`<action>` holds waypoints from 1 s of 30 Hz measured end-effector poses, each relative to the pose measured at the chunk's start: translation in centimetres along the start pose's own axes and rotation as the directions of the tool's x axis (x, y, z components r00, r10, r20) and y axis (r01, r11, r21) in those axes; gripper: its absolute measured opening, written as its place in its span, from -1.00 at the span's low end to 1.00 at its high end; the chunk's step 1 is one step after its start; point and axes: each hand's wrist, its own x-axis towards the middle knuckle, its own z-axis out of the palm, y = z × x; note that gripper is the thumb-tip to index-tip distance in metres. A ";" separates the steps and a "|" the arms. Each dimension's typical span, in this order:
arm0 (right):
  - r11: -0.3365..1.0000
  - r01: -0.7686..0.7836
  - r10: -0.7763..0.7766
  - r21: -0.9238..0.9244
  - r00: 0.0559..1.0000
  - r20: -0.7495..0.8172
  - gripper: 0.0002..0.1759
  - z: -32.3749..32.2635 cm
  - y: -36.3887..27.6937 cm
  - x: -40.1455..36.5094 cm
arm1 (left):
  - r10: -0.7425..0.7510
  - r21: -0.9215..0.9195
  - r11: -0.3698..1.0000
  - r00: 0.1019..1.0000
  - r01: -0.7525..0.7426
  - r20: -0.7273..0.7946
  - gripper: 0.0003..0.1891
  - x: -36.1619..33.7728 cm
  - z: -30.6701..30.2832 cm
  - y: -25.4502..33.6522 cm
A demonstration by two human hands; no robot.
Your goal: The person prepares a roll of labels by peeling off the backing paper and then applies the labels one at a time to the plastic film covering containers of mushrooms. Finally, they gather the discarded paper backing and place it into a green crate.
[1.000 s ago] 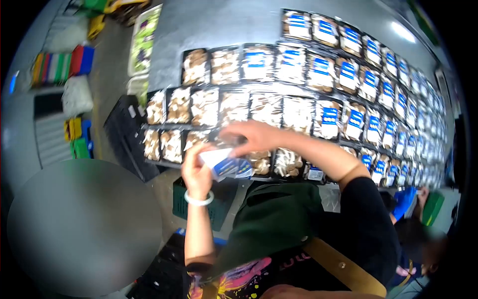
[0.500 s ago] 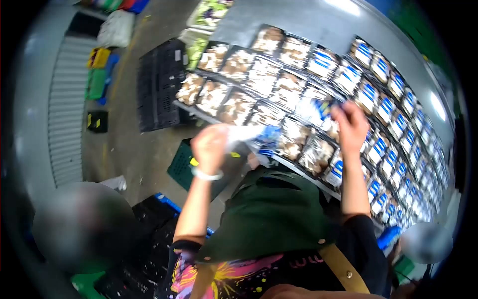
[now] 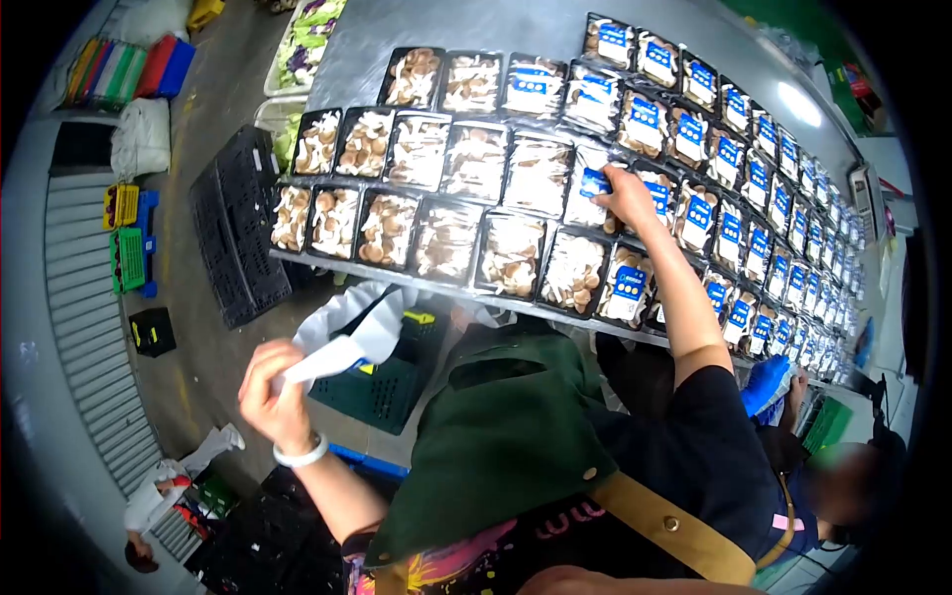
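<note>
My left hand (image 3: 273, 392) is closed on a curling strip of white label backing paper (image 3: 342, 357), held off the table's near edge. The strip loops up and over to the right. Over on the table, my right hand (image 3: 632, 201) has its fingers on a blue label (image 3: 595, 182), which lies against the clear top of a mushroom pack (image 3: 587, 210). Packs to the left, such as one black tray of brown mushrooms (image 3: 538, 171), carry no label. To the right, packs like this labelled mushroom pack (image 3: 627, 285) bear blue labels.
The metal table (image 3: 372, 50) holds rows of packs. Left of it stand a black crate (image 3: 233, 228) and tubs of leafy vegetables (image 3: 307, 45). A green crate (image 3: 372, 392) sits below the near edge. A co-worker (image 3: 843, 486) is at the right; another person (image 3: 159, 496) is lower left.
My left hand has moved left and down with the backing strip. My right hand, with a blue label, has come down onto a pack. The view has shifted.
</note>
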 end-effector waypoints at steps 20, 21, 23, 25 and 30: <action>0.646 0.576 -0.614 0.500 0.782 -0.107 -0.84 -3.3 -22.5 -12.4 | -0.174 0.100 0.985 0.854 0.143 0.490 -0.92 -3.6 12.0 -4.0; 0.748 0.525 -0.589 0.406 0.807 0.039 -0.90 -5.8 -22.2 -12.3 | -0.083 0.039 0.997 0.875 0.073 0.477 -0.93 -3.9 12.1 -4.6; 0.583 0.320 -0.215 0.747 0.947 -0.238 -0.86 -6.7 -19.1 -12.1 | -0.150 -0.052 0.982 0.926 0.179 0.346 -0.94 -4.3 11.4 -4.7; 0.471 -0.198 0.308 0.860 0.950 0.050 -0.60 -9.8 -15.6 -10.9 | -0.453 -0.225 0.843 0.871 0.488 0.191 -0.88 -4.3 9.8 -5.1; 0.824 -0.194 0.162 0.533 0.981 0.107 -0.55 -0.4 -6.6 -13.2 | -0.359 -0.638 0.600 0.875 0.483 0.325 -0.69 -2.8 7.8 -6.8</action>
